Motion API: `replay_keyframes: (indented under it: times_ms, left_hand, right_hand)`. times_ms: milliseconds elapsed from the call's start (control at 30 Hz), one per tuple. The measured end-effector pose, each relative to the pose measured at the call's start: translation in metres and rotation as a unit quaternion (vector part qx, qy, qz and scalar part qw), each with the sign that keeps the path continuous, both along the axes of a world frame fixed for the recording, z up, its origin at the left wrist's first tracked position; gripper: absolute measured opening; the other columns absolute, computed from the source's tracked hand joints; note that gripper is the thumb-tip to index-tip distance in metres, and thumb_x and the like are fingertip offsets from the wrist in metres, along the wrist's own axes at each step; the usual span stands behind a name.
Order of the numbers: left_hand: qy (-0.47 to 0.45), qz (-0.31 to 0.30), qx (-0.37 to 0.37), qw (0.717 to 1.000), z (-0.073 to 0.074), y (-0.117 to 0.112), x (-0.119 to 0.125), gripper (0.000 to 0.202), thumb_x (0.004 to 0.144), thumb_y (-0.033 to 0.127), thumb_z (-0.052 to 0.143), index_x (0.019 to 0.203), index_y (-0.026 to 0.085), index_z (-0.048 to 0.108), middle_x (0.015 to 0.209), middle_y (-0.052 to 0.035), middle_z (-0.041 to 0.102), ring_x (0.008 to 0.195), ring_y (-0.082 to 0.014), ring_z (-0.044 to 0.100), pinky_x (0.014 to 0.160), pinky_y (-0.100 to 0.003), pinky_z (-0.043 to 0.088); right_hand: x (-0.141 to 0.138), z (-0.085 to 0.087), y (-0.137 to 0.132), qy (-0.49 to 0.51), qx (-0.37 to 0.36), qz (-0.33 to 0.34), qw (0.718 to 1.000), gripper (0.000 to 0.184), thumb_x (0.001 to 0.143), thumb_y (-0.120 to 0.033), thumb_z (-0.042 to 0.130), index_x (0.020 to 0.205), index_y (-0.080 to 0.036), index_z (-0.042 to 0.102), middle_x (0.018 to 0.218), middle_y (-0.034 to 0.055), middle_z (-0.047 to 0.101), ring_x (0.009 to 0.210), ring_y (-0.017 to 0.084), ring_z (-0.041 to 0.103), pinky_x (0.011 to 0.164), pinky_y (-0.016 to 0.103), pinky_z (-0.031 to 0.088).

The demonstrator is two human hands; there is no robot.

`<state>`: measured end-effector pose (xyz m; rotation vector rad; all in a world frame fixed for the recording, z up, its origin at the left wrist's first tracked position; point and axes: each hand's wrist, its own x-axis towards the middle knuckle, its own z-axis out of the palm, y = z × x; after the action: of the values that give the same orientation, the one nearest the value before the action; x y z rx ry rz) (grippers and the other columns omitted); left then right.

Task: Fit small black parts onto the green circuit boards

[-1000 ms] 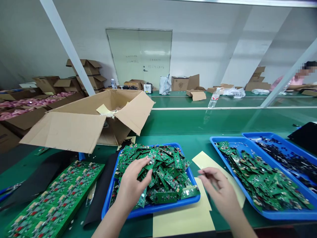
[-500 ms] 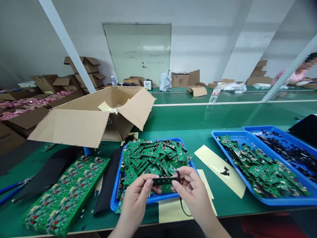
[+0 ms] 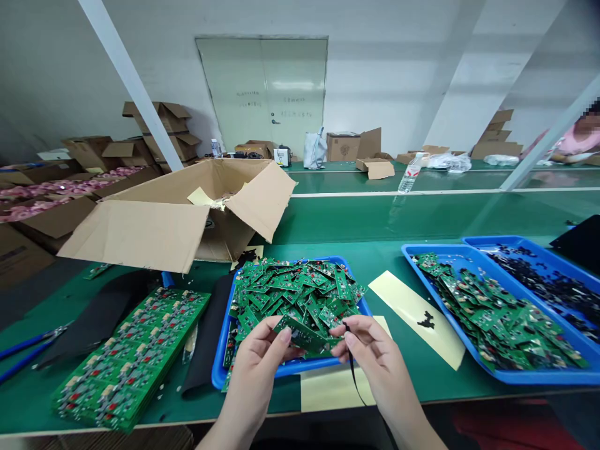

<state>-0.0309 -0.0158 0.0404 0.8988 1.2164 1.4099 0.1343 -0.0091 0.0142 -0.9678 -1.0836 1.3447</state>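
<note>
Since half a second ago, you've tipped the circuit board (image 3: 304, 336) from nearly level to a slant, its green face now showing, and your right hand has shifted slightly rightward. Your left hand (image 3: 257, 362) pinches the board's left end, just above the front tray (image 3: 218, 370); your right hand (image 3: 375, 359), fingertips brought together, seems to grip a thin black strip (image 3: 353, 373). Whether it also touches the board, I can't tell. That one-ended pinch could let the board slip into the heap if the strip snags and tugs. Count one board and one strip in hand, one front tray, two right-hand trays (image 3: 529, 377), one pair of pliers (image 3: 28, 344); the heaped boards (image 3: 281, 281) overlap too much to count.
</note>
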Motion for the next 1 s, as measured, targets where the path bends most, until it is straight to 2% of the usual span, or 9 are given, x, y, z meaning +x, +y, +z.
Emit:
replay_keyframes:
  times_ms: [133,233,300,400,533,600,667,800,1000]
  left_hand:
    - [0.003,-0.018,0.014,1.0,0.001,-0.004,0.005,0.03,0.069,0.043,0.072,0.085,0.018,0.066,0.085,-0.0048,0.068,0.079,-0.0201,0.063,0.07,-0.029,0.055]
    - [-0.039,-0.009,0.005,0.999,0.001,-0.007,0.011,0.027,0.071,0.041,0.072,0.085,0.019,0.062,0.082,-0.003,0.066,0.079,-0.0201,0.065,0.072,-0.03,0.055]
    - [-0.058,-0.012,-0.013,0.998,0.001,-0.008,0.012,0.025,0.072,0.039,0.071,0.086,0.021,0.06,0.079,-0.0015,0.065,0.076,-0.0191,0.065,0.07,-0.03,0.055]
    - [-0.011,-0.032,-0.014,0.999,0.0,-0.01,0.009,0.023,0.072,0.036,0.07,0.088,0.02,0.064,0.083,-0.0029,0.065,0.081,-0.0192,0.063,0.074,-0.028,0.052]
    - [0.042,-0.126,-0.032,0.991,-0.002,-0.009,0.003,0.028,0.07,0.035,0.071,0.093,0.019,0.069,0.093,-0.0063,0.067,0.084,-0.0209,0.062,0.073,-0.029,0.051]
    - [0.039,-0.193,-0.051,0.979,-0.003,-0.006,0.002,0.031,0.07,0.037,0.071,0.095,0.018,0.068,0.089,-0.0062,0.067,0.075,-0.0197,0.062,0.068,-0.03,0.052]
    - [0.032,-0.233,-0.057,0.97,-0.005,-0.003,0.002,0.028,0.072,0.039,0.071,0.089,0.017,0.069,0.077,-0.0035,0.065,0.068,-0.0168,0.061,0.065,-0.028,0.05]
    - [0.001,-0.217,-0.064,0.974,-0.009,0.001,0.004,0.023,0.075,0.038,0.069,0.081,0.017,0.064,0.073,-0.0018,0.066,0.067,-0.0152,0.062,0.068,-0.027,0.049]
    - [-0.035,-0.206,-0.073,0.975,-0.005,-0.002,0.014,0.03,0.078,0.043,0.064,0.094,0.018,0.061,0.067,-0.0005,0.064,0.06,-0.0149,0.06,0.064,-0.027,0.047]
  right_hand:
    - [-0.003,0.0,-0.007,0.02,0.011,0.016,1.0,0.025,0.084,-0.039,0.06,0.101,-0.022,0.055,0.092,0.0061,0.065,0.076,0.018,0.066,0.069,0.032,0.057]
    - [-0.012,-0.002,-0.011,0.035,0.012,-0.005,0.999,0.031,0.081,-0.041,0.063,0.104,-0.022,0.053,0.089,0.0057,0.063,0.081,0.02,0.066,0.075,0.034,0.057]
    - [-0.015,-0.004,-0.01,0.037,0.018,-0.018,0.999,0.03,0.081,-0.04,0.063,0.102,-0.023,0.053,0.086,0.0043,0.062,0.079,0.018,0.065,0.075,0.033,0.057]
    - [-0.013,-0.006,-0.007,0.021,0.034,-0.029,0.999,0.023,0.082,-0.037,0.062,0.098,-0.022,0.054,0.083,0.0028,0.06,0.074,0.016,0.064,0.071,0.029,0.057]
    - [-0.007,-0.006,-0.003,-0.047,0.074,-0.016,0.996,0.019,0.085,-0.035,0.058,0.099,-0.021,0.056,0.081,0.003,0.06,0.071,0.016,0.064,0.067,0.028,0.057]
    - [-0.004,-0.007,-0.002,-0.101,0.114,0.007,0.988,0.017,0.087,-0.032,0.056,0.099,-0.021,0.058,0.082,0.0031,0.062,0.073,0.016,0.064,0.067,0.026,0.056]
    - [-0.001,-0.007,-0.002,-0.149,0.148,0.014,0.977,0.014,0.089,-0.029,0.052,0.098,-0.021,0.06,0.082,0.0032,0.064,0.075,0.016,0.065,0.068,0.025,0.055]
    - [0.002,-0.009,-0.002,-0.169,0.168,0.007,0.971,0.017,0.093,-0.025,0.044,0.102,-0.022,0.058,0.079,0.0031,0.066,0.073,0.016,0.066,0.068,0.026,0.055]
    - [0.002,-0.009,-0.005,-0.173,0.186,0.018,0.967,0.021,0.095,-0.024,0.039,0.111,-0.023,0.052,0.073,0.0013,0.063,0.067,0.015,0.064,0.064,0.026,0.055]
